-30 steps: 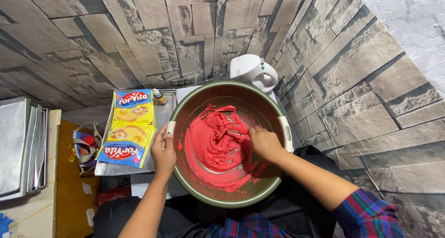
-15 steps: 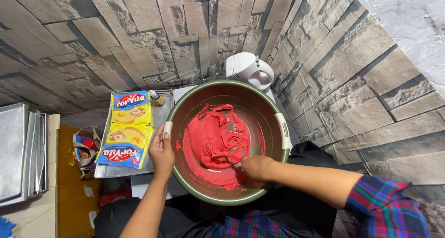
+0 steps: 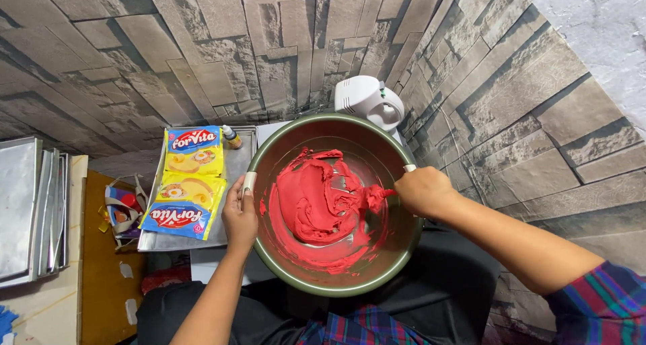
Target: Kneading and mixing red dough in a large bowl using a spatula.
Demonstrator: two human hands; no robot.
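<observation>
At frame centre, the red batter (image 3: 316, 207) in the metal bowl (image 3: 397, 264) looks thick and evenly coloured, though it lies in unsmoothed folds. The left hand (image 3: 240, 216) grips the bowl's left rim; the right hand (image 3: 422, 192) is closed around a batter-coated spatula (image 3: 377, 197) at the right.

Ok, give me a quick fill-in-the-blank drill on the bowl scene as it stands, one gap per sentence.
1. The thick mixture in the metal bowl is ____ in colour.
2. The left hand steadies the bowl at its ____.
3. The right hand holds a spatula coated in the ____.
4. Behind the bowl stands a white ____.

Missing words: red; rim; mixture; hand mixer
</observation>
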